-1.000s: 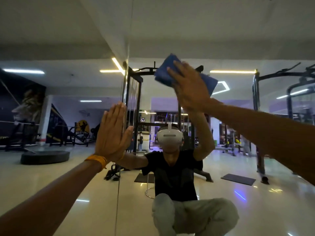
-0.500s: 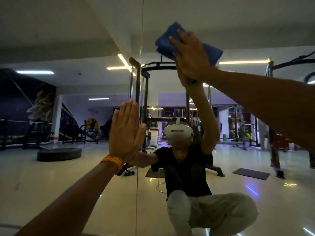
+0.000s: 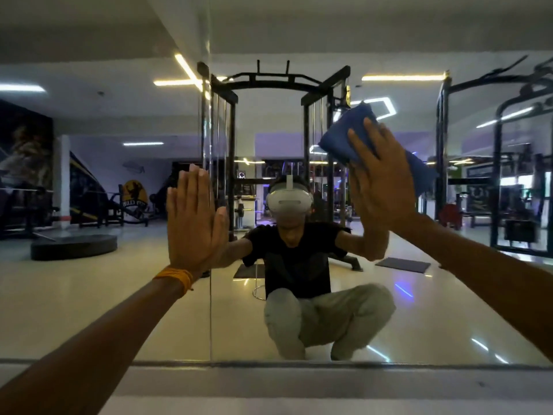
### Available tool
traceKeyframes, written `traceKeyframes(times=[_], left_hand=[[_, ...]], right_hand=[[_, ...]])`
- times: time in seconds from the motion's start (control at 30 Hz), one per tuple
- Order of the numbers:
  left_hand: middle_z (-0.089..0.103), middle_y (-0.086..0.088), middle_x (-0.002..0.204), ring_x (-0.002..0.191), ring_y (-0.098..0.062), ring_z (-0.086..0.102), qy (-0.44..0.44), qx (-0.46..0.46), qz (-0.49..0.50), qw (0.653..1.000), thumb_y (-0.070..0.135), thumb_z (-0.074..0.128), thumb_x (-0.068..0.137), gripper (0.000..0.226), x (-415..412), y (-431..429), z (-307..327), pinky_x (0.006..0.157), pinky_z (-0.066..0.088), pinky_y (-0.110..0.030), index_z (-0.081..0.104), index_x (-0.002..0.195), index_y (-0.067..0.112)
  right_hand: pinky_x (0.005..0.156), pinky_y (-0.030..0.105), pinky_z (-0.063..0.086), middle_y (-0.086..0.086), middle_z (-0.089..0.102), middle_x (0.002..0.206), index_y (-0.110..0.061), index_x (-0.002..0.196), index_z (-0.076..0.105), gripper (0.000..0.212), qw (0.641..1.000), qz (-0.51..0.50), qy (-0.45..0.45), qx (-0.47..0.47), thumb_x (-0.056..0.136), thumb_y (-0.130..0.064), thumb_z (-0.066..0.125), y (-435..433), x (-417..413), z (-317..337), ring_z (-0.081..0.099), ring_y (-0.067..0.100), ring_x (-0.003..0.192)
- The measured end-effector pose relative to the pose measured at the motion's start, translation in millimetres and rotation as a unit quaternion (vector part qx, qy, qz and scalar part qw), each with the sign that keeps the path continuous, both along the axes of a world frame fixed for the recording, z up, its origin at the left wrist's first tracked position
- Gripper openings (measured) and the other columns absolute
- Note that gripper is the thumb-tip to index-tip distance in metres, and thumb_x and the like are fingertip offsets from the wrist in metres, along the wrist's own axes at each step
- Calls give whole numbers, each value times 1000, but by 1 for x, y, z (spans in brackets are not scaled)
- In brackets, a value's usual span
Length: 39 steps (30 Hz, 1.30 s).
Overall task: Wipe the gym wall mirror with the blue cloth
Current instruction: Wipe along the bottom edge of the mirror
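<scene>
The gym wall mirror (image 3: 104, 295) fills the view and reflects a crouching person in a headset. My right hand (image 3: 380, 181) presses the folded blue cloth (image 3: 344, 136) flat against the glass at the upper right, fingers straight and spread; part of the cloth shows past the hand on both sides. My left hand (image 3: 191, 223), with an orange band at the wrist, rests flat on the mirror left of centre, fingers straight and together, right beside a vertical seam (image 3: 211, 310) between two mirror panels.
The mirror's lower edge (image 3: 299, 363) meets a pale ledge at the bottom of the view. Reflected in the glass are a black cable rack, a round black platform on the left, floor mats and ceiling strip lights.
My right hand has slid the blue cloth down and to the right across the glass. The view has tilted down, so the mirror's bottom edge now shows. My left hand stays planted flat.
</scene>
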<state>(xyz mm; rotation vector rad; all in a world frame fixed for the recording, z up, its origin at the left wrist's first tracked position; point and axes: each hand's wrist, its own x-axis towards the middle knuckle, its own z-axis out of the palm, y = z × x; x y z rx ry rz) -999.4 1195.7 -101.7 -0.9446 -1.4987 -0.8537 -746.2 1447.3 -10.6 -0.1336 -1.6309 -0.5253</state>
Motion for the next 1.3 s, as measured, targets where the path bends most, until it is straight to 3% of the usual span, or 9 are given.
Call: traceKeyframes(times=[0.1,0.27,0.37,0.53,0.7,0.77,0.93,1.13,1.3], left_hand=[[1,-16,172,160,-30,0,-3,-23,-5,1000,43,31,104,76,24,18,-27,128,7,-56,8,163,1],[3,-15,172,160,-31,3,14,-52,-22,998,38,36,105,73,69,56,-68,126,13,-59,9,163,4],[7,-16,172,159,-32,5,45,-81,-29,995,36,36,105,71,88,67,-83,126,14,-60,15,162,2],[8,-14,172,160,-31,5,72,-111,-43,990,35,38,105,69,128,104,-92,128,6,-55,17,162,2],[6,-12,172,160,-30,4,73,-108,-25,991,39,38,104,72,161,141,-107,128,4,-56,16,163,3],[7,-14,172,160,-30,2,60,-94,-31,993,40,38,104,73,170,149,-114,128,3,-56,16,163,3],[2,-15,172,159,-31,-3,52,-87,6,995,42,31,106,72,177,155,-122,127,5,-60,10,163,3],[4,-18,171,159,-33,-1,31,-86,13,996,42,31,107,72,191,162,-134,127,7,-60,11,163,2],[8,-18,171,159,-35,4,41,-118,5,992,36,41,105,72,185,152,-150,127,9,-58,15,162,1]], right_hand=[[121,63,22,18,28,165,-18,157,34,52,993,13,77,-93,107,-29,44,-10,6,-53,23,41,153],[115,57,37,14,40,160,-18,155,41,46,984,-25,-127,126,109,-19,42,-12,14,-185,38,43,147],[117,53,35,15,40,160,-17,153,45,56,989,-67,-55,116,102,-29,63,33,60,-172,37,40,148],[125,56,18,12,13,170,-24,163,10,59,982,-45,143,-118,112,-41,34,61,87,-189,16,38,156],[124,54,25,12,21,168,-21,161,24,73,990,-84,-116,2,100,-21,65,60,107,-259,17,41,155],[121,54,29,14,26,166,-18,159,28,75,991,-112,-67,-1,98,-27,70,90,137,-247,24,41,153],[116,67,32,12,18,167,-22,162,14,57,949,-53,169,-261,111,-40,30,108,167,-247,18,39,153],[127,53,13,12,20,169,-23,162,22,59,985,-45,-163,-25,108,-24,45,81,140,-304,8,39,157],[123,60,23,8,13,171,-25,162,22,63,983,-56,-104,-144,107,-31,50,140,221,-298,3,32,158]])
